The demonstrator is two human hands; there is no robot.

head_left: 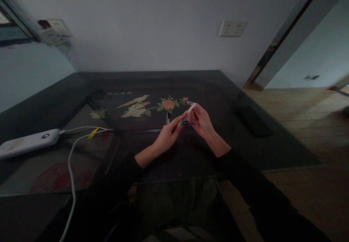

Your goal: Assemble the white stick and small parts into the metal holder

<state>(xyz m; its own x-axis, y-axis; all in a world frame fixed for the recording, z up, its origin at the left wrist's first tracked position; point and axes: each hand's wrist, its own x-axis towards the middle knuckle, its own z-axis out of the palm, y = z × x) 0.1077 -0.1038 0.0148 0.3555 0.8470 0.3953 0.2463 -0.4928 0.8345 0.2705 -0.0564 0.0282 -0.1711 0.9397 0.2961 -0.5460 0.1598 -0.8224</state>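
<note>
White pen point(188, 112) is pinched at both ends by left hand point(167, 136) and right hand point(201, 121) above the dark glass table point(272, 144), well inside its edges; power bank point(27, 143) lies far left.

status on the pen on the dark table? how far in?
Done: the white pen is off the dark table, held between both hands. In hand: the left hand pinches its near end, the right hand grips near the coloured tip. Whether a cap is on or off is too dim to tell. Left: nothing is set down yet; a small dark item lies under the hands.
</note>
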